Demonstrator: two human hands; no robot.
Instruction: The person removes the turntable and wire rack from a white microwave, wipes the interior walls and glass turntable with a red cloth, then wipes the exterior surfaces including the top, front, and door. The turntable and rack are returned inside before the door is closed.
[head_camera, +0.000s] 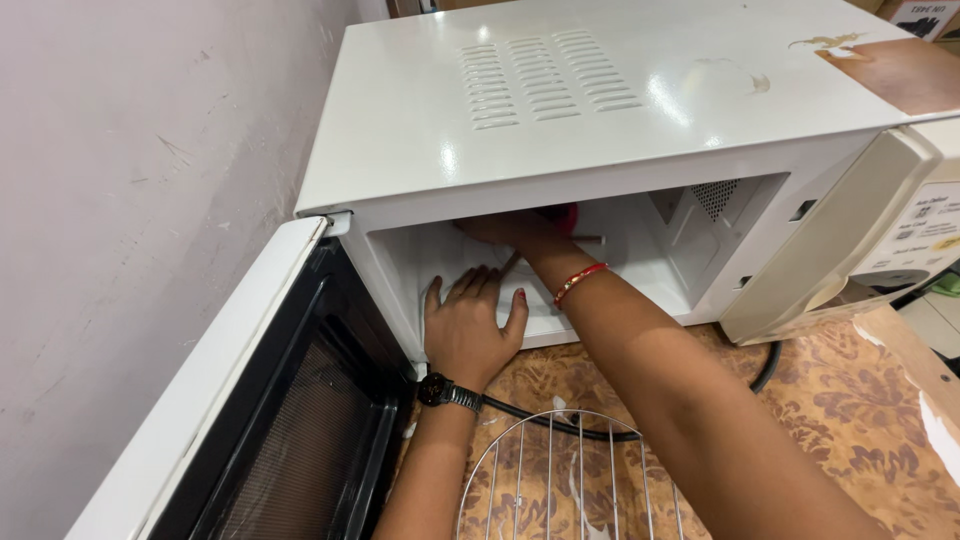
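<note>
1. Nearest the camera, a round wire rack (570, 480) lies on the brown floral-patterned tabletop (830, 400), between the person's two forearms.
2. A black power cord (560, 425) runs across the tabletop just behind the rack, passing under the right forearm toward the right side of the microwave oven (600, 100).
3. That white microwave oven stands with its door (250, 400) swung fully open to the left, beside a pale wall (120, 200); the door's dark mesh window faces up toward the camera.
4. On the left wrist sits a black wristwatch (447, 392). Its left hand (468, 325) rests at the front left of the oven cavity.
5. The left hand's fingers (470, 285) are spread open and lie flat, palm down, on the white cavity floor (560, 320); they grip nothing.
6. A red bangle (580, 283) circles the right wrist. From there the right hand (510, 232) reaches deeper into the cavity, up near its back.
7. Just beside the right hand, something red or pink (565, 217) shows at the rear of the cavity; its kind cannot be told.
8. Whether the right hand's fingers are closed on that red thing or only touching it cannot be told, as the hand's back hides them.
</note>
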